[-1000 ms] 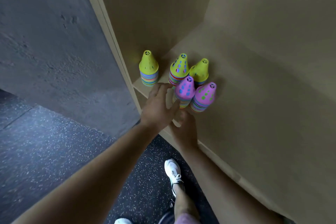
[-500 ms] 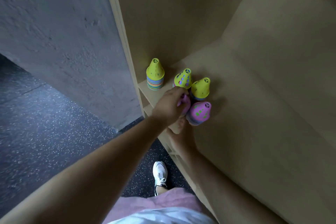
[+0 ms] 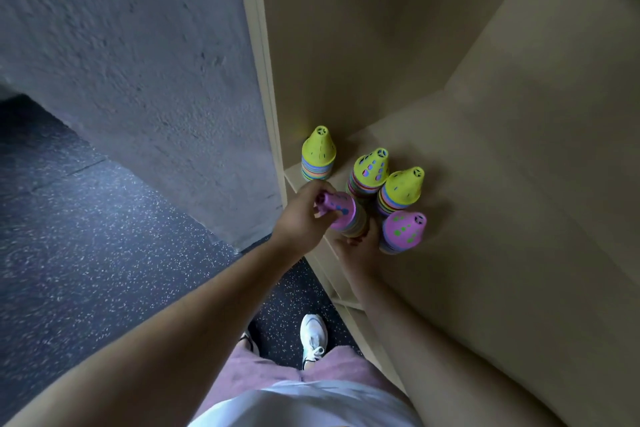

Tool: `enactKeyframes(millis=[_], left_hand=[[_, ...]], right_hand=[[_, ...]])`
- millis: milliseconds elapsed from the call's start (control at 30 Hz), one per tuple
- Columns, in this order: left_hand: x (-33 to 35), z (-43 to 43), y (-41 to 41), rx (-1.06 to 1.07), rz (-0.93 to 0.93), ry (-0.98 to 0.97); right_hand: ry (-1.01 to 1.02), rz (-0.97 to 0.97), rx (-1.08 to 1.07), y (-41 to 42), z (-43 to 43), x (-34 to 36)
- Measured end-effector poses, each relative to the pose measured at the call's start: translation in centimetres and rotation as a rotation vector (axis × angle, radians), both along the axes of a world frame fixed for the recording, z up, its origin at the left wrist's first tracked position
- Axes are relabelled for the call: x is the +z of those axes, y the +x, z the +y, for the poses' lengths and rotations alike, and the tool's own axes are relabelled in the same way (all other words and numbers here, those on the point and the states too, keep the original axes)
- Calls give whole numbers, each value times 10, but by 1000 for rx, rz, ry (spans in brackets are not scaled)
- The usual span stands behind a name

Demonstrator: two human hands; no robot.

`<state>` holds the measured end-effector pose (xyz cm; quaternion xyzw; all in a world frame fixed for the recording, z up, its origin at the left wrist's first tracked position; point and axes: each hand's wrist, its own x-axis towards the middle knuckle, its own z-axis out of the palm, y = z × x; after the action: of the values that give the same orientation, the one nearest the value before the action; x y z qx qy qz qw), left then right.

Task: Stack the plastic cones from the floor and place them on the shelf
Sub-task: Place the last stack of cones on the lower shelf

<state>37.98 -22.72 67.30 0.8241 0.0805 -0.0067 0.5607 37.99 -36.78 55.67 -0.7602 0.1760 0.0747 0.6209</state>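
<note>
In the middle of the head view, the left hand [image 3: 301, 218] has its fingers curled round the tip of a purple-topped stack of cones [image 3: 344, 217], which tilts toward the left of the frame. The right hand [image 3: 360, 244] holds the stack's base from below, fingers wrapped round it, at the front edge of the shelf [image 3: 485, 218]. Just right of it on the shelf stands a second purple stack [image 3: 403, 230], with three yellow-topped stacks [image 3: 369, 172] above it in the frame and speckled floor [image 3: 104, 253] at lower left.
</note>
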Motion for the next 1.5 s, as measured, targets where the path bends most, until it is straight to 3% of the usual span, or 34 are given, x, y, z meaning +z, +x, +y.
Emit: enactKeyframes(millis=[367,600,767,867,1100,1300,1400,1500], left_hand=[[124,49,54,-66,-283,234],[174,53,89,-84,-502,343],[166,52,99,-93,-486,426],[148,53,104,-113,-386,412],[106,56,94,-205,-64,576],[104,52,86,-207,-145,700],[105,39,69,-159,-337,787],[96,12,44,-276,-430,737]], right_hand=[[-51,-265,85,48,41,125],[-22,-282,108,104,53,160],[56,-223,131,125,66,136],[20,-193,102,123,74,135],[-292,-142,215,112,70,108],[-344,-143,259,97,58,125],[-335,-272,192,66,39,146],[-343,-370,147,27,8,157]])
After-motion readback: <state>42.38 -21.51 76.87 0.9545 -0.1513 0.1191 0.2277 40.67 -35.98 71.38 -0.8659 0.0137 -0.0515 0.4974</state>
